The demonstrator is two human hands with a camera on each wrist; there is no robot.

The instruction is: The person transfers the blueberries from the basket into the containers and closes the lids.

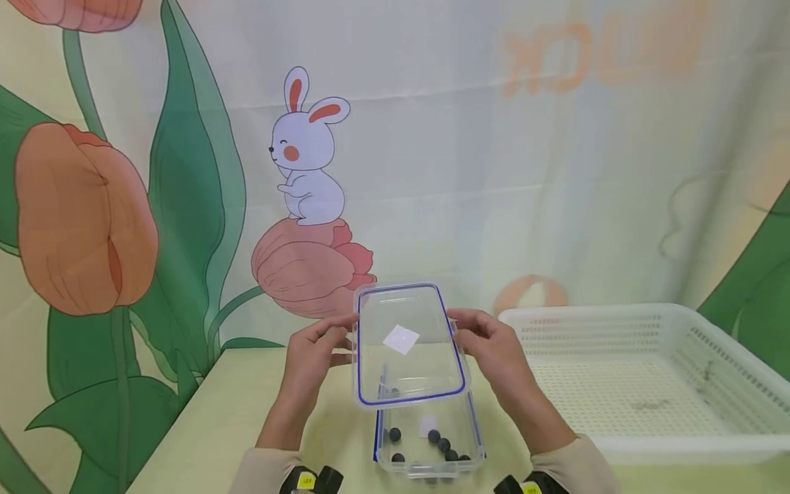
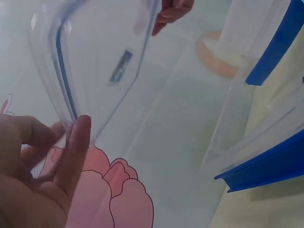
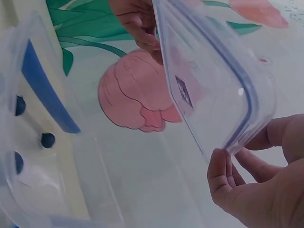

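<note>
A clear plastic lid with a blue sealing ring is held up and tilted by both hands. My left hand pinches its left edge between thumb and fingers; in the left wrist view the fingertips of the left hand lie along the rim. On the opposite edge my right hand grips with thumb and fingertips. A square white sticker sits mid-lid. Below, a clear container with blue-edged side flaps stands on the table, partly hidden behind the lid. Several small dark balls lie inside it.
To the right stands a large white perforated basket. The pale yellow-green table runs back to a hanging cloth printed with tulips and a rabbit. Wrist cameras are strapped over both sleeves.
</note>
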